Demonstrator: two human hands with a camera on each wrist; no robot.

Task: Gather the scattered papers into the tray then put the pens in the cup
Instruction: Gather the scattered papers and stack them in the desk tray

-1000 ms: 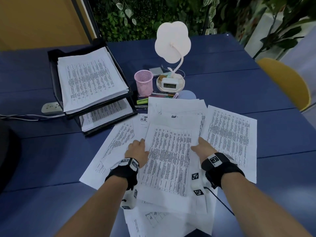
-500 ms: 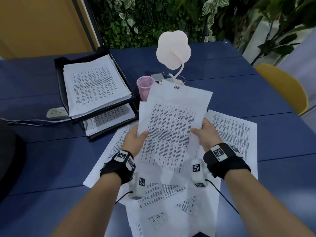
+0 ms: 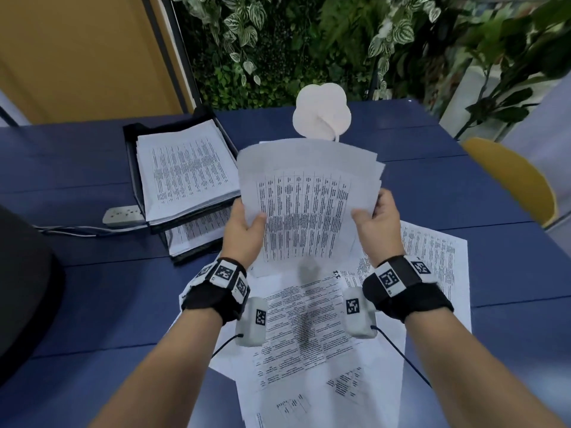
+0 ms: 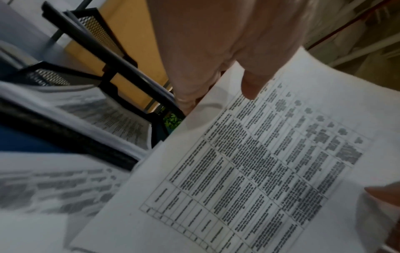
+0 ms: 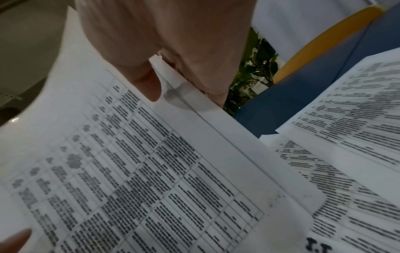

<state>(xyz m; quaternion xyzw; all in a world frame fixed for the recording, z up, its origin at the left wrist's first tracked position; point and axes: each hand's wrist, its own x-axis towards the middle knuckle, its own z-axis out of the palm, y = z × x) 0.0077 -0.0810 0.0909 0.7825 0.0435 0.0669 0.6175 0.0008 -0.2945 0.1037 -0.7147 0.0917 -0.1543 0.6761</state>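
Observation:
A sheaf of printed papers [image 3: 306, 205] is held up above the blue table, tilted away from me. My left hand [image 3: 247, 230] grips its left edge, thumb on the front [image 4: 251, 85]. My right hand [image 3: 375, 222] grips the right edge the same way, thumb on the print [image 5: 149, 85]. More loose papers [image 3: 309, 335] lie scattered on the table under and to the right of my wrists. The black two-tier tray [image 3: 133, 168] stands at the left, both tiers stacked with paper [image 3: 182, 174]. The raised sheaf hides the pink cup and the pens.
A white flower-shaped lamp [image 3: 321, 115] rises behind the sheaf. A grey power strip [image 3: 123, 215] with its cable lies left of the tray. A yellow chair [image 3: 519, 180] stands at the table's right edge. Plants line the back wall.
Both hands have lifted the sheaf off the table pile and raised it higher and more upright. It now covers the cup and the lamp's base.

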